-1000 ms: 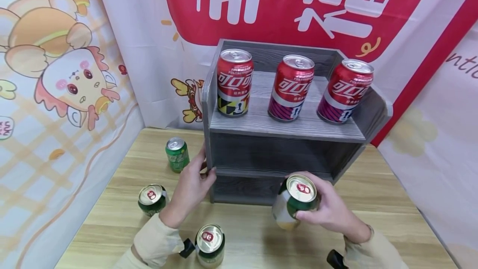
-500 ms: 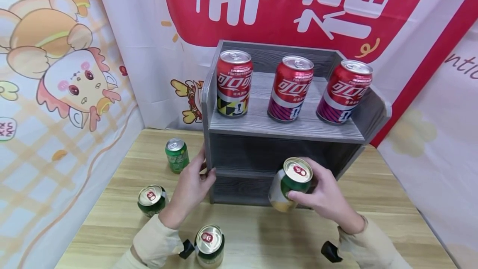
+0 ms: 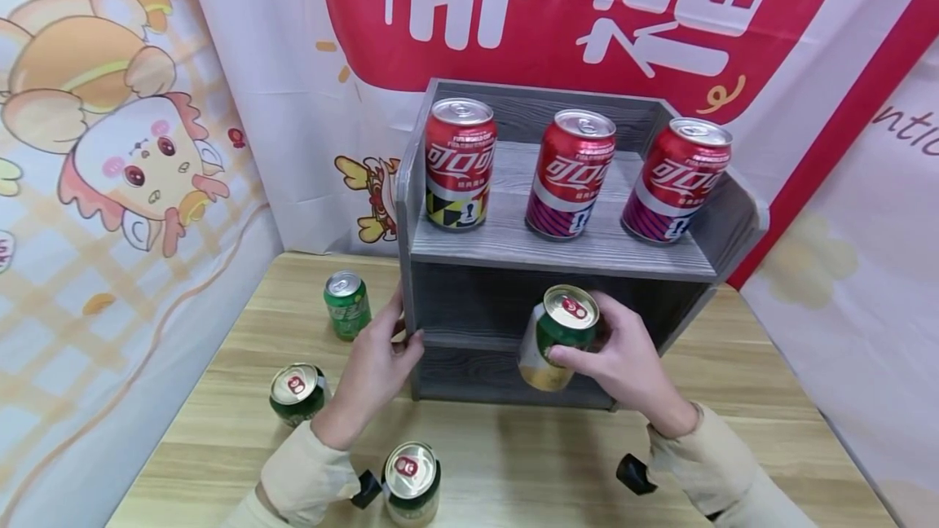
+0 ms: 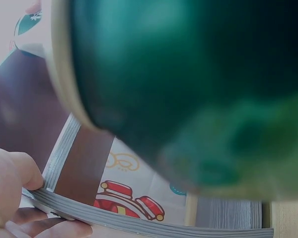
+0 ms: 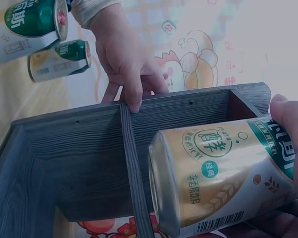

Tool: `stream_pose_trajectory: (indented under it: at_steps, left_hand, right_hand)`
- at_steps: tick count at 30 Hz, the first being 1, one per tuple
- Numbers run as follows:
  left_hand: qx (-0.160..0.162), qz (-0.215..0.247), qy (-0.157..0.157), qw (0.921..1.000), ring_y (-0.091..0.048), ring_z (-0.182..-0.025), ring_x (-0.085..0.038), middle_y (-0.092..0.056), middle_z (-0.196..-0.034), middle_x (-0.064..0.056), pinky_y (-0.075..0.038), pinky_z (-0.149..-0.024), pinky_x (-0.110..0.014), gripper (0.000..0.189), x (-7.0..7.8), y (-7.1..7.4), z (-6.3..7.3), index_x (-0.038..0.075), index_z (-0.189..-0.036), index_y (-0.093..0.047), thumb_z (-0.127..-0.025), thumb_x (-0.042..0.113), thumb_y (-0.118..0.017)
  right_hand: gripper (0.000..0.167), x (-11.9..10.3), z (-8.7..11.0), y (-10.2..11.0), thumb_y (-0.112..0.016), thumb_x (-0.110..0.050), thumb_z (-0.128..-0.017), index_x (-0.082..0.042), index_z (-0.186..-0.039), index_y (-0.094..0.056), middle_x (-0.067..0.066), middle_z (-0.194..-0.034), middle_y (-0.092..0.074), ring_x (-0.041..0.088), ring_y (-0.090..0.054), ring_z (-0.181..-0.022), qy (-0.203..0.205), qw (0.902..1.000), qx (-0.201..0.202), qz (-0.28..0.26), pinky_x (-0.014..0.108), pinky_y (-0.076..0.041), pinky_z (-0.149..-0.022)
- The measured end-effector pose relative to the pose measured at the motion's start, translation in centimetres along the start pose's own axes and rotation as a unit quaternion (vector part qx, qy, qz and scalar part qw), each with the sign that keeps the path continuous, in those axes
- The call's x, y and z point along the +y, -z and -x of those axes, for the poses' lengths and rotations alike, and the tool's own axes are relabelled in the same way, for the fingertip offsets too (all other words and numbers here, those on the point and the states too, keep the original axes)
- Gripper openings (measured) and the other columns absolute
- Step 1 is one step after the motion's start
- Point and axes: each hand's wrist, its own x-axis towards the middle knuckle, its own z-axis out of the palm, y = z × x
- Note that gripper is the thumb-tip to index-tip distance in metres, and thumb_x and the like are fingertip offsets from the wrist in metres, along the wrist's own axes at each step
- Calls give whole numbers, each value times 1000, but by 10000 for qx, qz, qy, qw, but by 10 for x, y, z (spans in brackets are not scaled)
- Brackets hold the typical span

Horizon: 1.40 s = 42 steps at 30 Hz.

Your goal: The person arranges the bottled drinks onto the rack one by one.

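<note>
My right hand (image 3: 623,357) grips a green, white and gold drink can (image 3: 559,341), tilted, in front of the grey wooden shelf's (image 3: 565,259) middle compartment. In the right wrist view, the held can (image 5: 218,173) has its base close by the lower shelf board (image 5: 134,173). My left hand (image 3: 377,365) holds the front edge of the shelf's left side panel, thumb on the front and fingers around the outside. In the left wrist view, a green can (image 4: 179,89) fills much of the picture, with the left hand (image 4: 20,198) at the panel edge.
Red cola cans (image 3: 460,161), three in all, stand on the top shelf. On the wooden table (image 3: 469,463) left of the shelf are a small green can (image 3: 347,305) and a gold-topped can (image 3: 299,393). Another gold-topped can (image 3: 412,483) stands by the left wrist. Printed cloth hangs behind.
My right hand has raised the can from low before the shelf up to the middle compartment, moving slightly left and away from me. The left hand has stayed on the side panel.
</note>
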Motion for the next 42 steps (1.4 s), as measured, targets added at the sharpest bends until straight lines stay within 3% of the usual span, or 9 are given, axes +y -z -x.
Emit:
stream_pose_trajectory:
  at_steps: [14, 22, 33, 42]
  left_hand:
    - [31, 25, -85, 10000, -61, -117, -40, -42, -152, -17, -61, -82, -32, 77, 0, 0, 1, 14, -157, -24, -90, 0, -60]
    - [31, -10, -71, 10000, -62, -117, -38, -42, -153, -14, -61, -82, -30, 78, 0, 0, 1, 16, -157, -24, -90, 0, -60]
    - [-9, 2, -28, 10000, -61, -118, -37, -42, -153, -14, -61, -82, -30, 77, 1, 0, 1, 16, -157, -24, -90, 1, -60]
    - [4, -14, -61, 10000, -62, -118, -37, -42, -153, -14, -61, -82, -29, 77, -1, -1, 1, 16, -157, -24, -91, 1, -60]
  right_hand:
    - [51, -10, -19, -11, -85, -20, -76, -6, -119, -62, 10, -106, -71, 7, -66, -87, -390, 9991, -140, -72, 22, -60, -70]
    - [54, -11, -31, -23, -85, -22, -76, -6, -120, -60, 13, -109, -68, 17, -67, -87, -535, 9979, -190, -305, 24, -61, -70]
    - [68, -16, -46, -42, -86, -26, -75, -12, -132, -53, 8, -124, -63, 22, -66, -104, -353, 9990, -118, -253, 28, -61, -79]
    - [74, -17, -59, -56, -85, -25, -77, -14, -139, -47, 6, -131, -59, 23, -62, -114, -49, 9992, -17, -404, 41, -58, -95]
